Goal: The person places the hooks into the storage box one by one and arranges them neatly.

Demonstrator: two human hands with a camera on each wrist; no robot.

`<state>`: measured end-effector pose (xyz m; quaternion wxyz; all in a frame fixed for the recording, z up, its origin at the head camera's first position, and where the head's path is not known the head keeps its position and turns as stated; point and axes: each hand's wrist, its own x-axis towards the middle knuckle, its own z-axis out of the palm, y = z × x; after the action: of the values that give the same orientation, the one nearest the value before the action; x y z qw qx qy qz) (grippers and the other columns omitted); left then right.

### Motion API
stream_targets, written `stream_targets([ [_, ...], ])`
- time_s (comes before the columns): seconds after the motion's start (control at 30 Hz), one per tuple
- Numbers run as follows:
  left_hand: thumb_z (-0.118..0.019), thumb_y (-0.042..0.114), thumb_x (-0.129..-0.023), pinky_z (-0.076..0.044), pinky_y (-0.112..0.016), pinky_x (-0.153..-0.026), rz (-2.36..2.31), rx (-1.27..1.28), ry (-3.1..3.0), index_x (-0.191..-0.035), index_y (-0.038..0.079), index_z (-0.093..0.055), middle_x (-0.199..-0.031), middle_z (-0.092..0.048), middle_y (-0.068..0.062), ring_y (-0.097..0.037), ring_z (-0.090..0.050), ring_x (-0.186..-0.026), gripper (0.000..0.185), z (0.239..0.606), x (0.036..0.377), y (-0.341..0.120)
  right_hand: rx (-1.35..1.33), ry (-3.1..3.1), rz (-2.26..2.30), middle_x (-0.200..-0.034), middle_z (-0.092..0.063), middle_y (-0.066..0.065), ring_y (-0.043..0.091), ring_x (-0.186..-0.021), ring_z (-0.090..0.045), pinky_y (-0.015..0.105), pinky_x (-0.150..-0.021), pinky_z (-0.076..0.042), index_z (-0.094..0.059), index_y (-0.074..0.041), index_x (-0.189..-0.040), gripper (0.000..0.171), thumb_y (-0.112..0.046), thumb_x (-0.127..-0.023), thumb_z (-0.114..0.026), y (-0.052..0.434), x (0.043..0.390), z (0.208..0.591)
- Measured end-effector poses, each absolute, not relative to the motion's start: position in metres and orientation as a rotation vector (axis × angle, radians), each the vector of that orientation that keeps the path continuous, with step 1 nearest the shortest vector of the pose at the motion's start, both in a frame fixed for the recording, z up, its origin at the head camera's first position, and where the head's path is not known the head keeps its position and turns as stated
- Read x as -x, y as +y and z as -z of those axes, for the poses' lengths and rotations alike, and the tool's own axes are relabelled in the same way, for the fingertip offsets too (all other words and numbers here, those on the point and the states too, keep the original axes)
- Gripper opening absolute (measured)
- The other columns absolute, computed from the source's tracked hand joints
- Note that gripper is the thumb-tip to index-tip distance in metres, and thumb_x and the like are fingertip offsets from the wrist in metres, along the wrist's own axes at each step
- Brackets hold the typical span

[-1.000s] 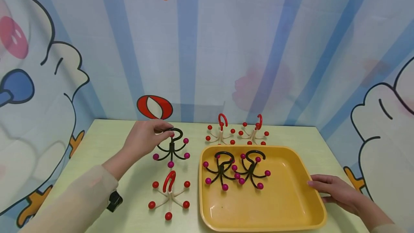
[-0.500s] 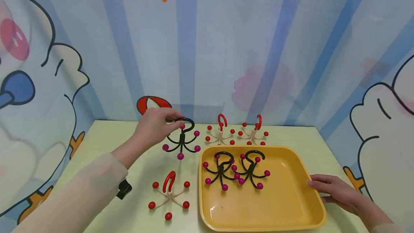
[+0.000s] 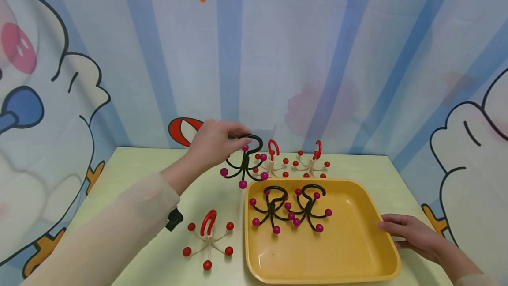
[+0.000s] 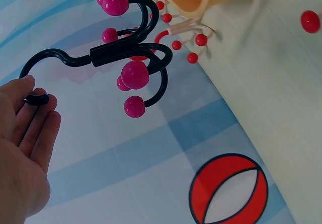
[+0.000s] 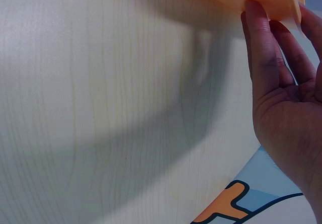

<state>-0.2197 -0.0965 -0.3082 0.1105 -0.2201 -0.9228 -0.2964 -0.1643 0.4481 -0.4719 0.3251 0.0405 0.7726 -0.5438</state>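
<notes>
Your left hand (image 3: 216,142) pinches the loop of a black hook with magenta balls (image 3: 244,164), holding it in the air just beyond the far left corner of the yellow tray (image 3: 357,250). Your right hand (image 3: 412,234) lies flat, fingers straight against the tray's right rim. Two more black hooks (image 3: 289,208) rest inside the tray at its far end. Two cream hooks with red balls (image 3: 291,162) stand beyond the tray, and a third (image 3: 207,239) stands on the table (image 3: 131,175) left of it.
</notes>
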Motion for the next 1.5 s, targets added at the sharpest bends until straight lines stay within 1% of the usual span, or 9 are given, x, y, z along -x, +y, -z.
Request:
stream_targets([
  [0.2,-0.077,0.028,-0.101,-0.060,-0.037,-0.082,0.901,0.666,-2.717,-0.117,0.018,-0.083,-0.106,-0.082,0.001,-0.019,-0.077,-0.100,0.020,0.298,0.222,-0.075,-0.104,2.021,1.430,-0.130,-0.073,0.006,0.019,-0.111,-0.073,0.044,-0.095,-0.062,-0.044,0.015,-0.152,0.062,-0.031,-0.113,-0.058,0.448,0.163,0.471],
  [0.53,-0.076,0.028,-0.102,-0.060,-0.033,-0.086,0.895,0.741,-2.691,-0.117,0.019,-0.083,-0.109,-0.081,0.003,-0.015,-0.075,-0.100,0.019,0.284,0.227,-0.042,-0.100,2.026,1.428,-0.131,-0.073,0.007,0.020,-0.110,-0.074,0.044,-0.095,-0.062,-0.045,0.015,-0.152,0.061,-0.031,-0.113,-0.058,0.447,0.163,0.470],
  [0.7,-0.076,0.029,-0.102,-0.059,-0.031,-0.087,0.914,0.752,-2.692,-0.118,0.020,-0.083,-0.109,-0.081,0.004,-0.013,-0.074,-0.100,0.019,0.279,0.226,-0.025,-0.098,2.028,1.431,-0.132,-0.072,0.008,0.018,-0.112,-0.073,0.044,-0.095,-0.062,-0.045,0.014,-0.152,0.061,-0.031,-0.113,-0.058,0.447,0.163,0.469],
  [0.87,-0.076,0.029,-0.103,-0.058,-0.029,-0.089,0.977,0.806,-2.686,-0.119,0.018,-0.082,-0.111,-0.081,0.004,-0.012,-0.073,-0.101,0.020,0.275,0.224,-0.007,-0.100,2.032,1.430,-0.132,-0.072,0.008,0.017,-0.112,-0.073,0.043,-0.095,-0.062,-0.044,0.015,-0.153,0.062,-0.031,-0.113,-0.058,0.445,0.162,0.468],
  [1.2,-0.076,0.029,-0.103,-0.055,-0.022,-0.081,1.071,0.860,-2.686,-0.116,0.018,-0.083,-0.106,-0.080,0.007,-0.007,-0.070,-0.093,0.019,0.276,0.222,0.024,-0.104,2.034,1.426,-0.131,-0.072,0.007,0.017,-0.112,-0.072,0.043,-0.095,-0.062,-0.046,0.014,-0.152,0.061,-0.032,-0.113,-0.058,0.446,0.163,0.470],
  [1.4,-0.076,0.029,-0.102,-0.053,-0.018,-0.081,1.101,0.882,-2.665,-0.117,0.019,-0.083,-0.107,-0.080,0.007,-0.004,-0.069,-0.094,0.019,0.283,0.221,0.040,-0.108,2.025,1.426,-0.132,-0.072,0.007,0.017,-0.112,-0.072,0.044,-0.095,-0.062,-0.046,0.013,-0.152,0.061,-0.032,-0.113,-0.058,0.447,0.164,0.472],
  [1.5,-0.076,0.030,-0.102,-0.052,-0.015,-0.079,1.101,0.875,-2.671,-0.118,0.021,-0.083,-0.107,-0.081,0.008,-0.003,-0.070,-0.094,0.020,0.286,0.220,0.049,-0.124,2.037,1.417,-0.133,-0.072,0.008,0.018,-0.113,-0.072,0.044,-0.095,-0.062,-0.045,0.014,-0.152,0.062,-0.032,-0.113,-0.058,0.447,0.164,0.472],
])
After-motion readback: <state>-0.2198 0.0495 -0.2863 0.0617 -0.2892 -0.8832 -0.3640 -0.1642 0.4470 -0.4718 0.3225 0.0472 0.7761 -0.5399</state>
